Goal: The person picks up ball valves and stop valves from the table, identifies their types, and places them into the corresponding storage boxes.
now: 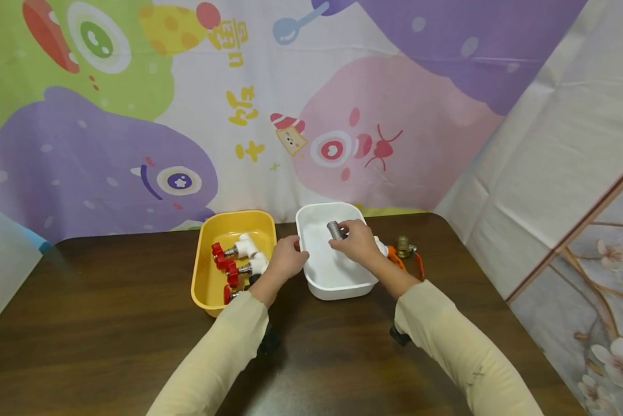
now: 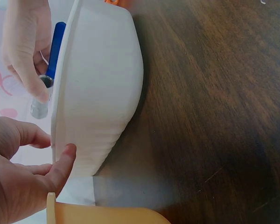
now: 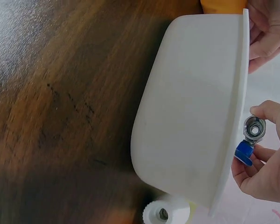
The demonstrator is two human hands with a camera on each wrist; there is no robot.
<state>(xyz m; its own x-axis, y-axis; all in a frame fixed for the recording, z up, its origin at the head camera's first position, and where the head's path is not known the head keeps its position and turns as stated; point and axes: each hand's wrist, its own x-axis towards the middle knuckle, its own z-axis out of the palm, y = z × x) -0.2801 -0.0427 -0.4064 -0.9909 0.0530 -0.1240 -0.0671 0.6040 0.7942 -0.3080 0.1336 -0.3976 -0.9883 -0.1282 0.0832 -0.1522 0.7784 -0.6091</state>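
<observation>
My right hand holds a metal ball valve with a blue lever handle over the white plastic bin. The valve's round threaded opening faces the camera in the right wrist view, with the thumb and fingers around the body and handle. At the bin's left side, my left hand pinches the rim, one finger lying along the outer wall and the others inside the edge.
Left of the white bin stands a yellow bin holding several red-handled valves with white fittings. On the right, a white fitting with an orange handle and a brass valve with a red lever lie on the brown table. A printed curtain hangs behind.
</observation>
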